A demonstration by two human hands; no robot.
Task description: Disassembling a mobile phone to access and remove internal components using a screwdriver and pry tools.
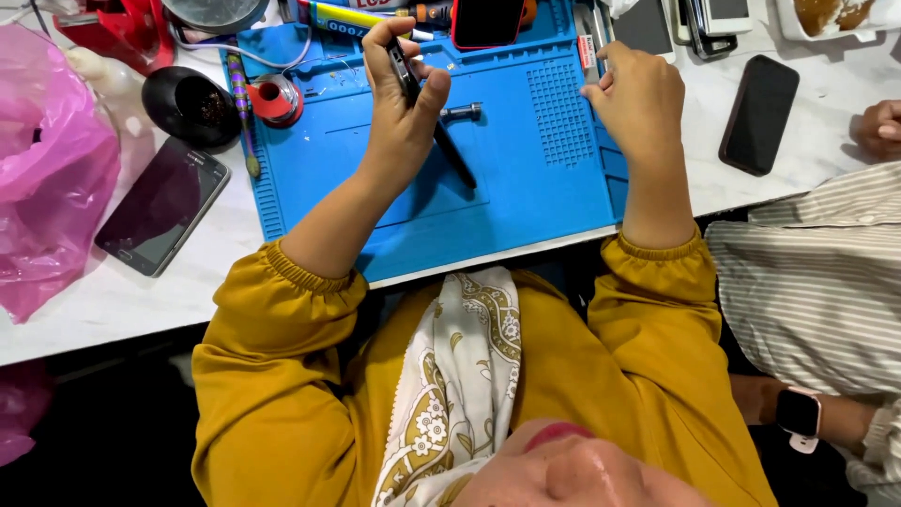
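Observation:
My left hand [399,117] holds a thin dark phone [405,73] upright and edge-on above a blue work mat [526,188], with the fingers wrapped around it. Just right of that hand, a black-handled screwdriver [457,155] with a metal tip lies on the mat. My right hand [640,103] rests at the mat's right edge. Its fingers curl down over the small side compartments [589,52], and they hide whatever may be between them. Both arms wear mustard sleeves.
A black phone [758,113] lies right of the mat, a dark phone [161,207] left of it, and a red-cased phone [488,21] at the mat's top. A black bowl [188,103], red tape roll [277,99] and pink bag [47,169] crowd the left. A co-worker's hand [879,127] and striped sleeve [817,282] are at right.

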